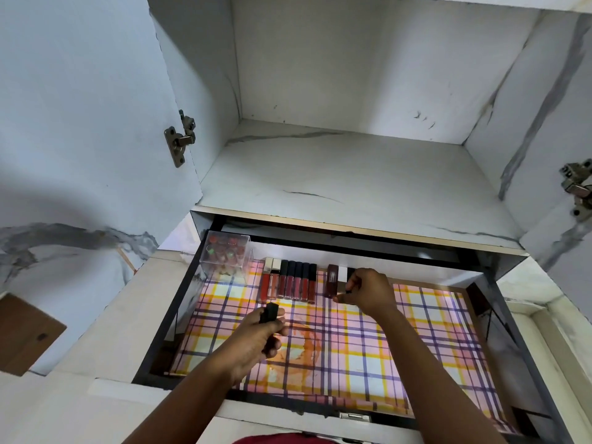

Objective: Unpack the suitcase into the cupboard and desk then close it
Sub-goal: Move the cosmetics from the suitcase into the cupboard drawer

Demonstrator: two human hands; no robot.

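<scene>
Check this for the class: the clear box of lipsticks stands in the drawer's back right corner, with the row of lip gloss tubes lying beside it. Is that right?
Not quite. The head view shows the clear box of lipsticks in the back left corner of the drawer, not the right. The row of lip gloss tubes does lie beside it.

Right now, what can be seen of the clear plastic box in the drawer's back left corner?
The clear plastic box is a small see-through cube with straight walls and sharp edges, standing upright in the back left corner of the open black-framed drawer. It rests on the pink, yellow and purple checked liner. Inside are small round items in red, dark red and green, too blurred to identify. A row of lip gloss tubes lies just to its right, apart from it. Neither hand touches it.
</scene>
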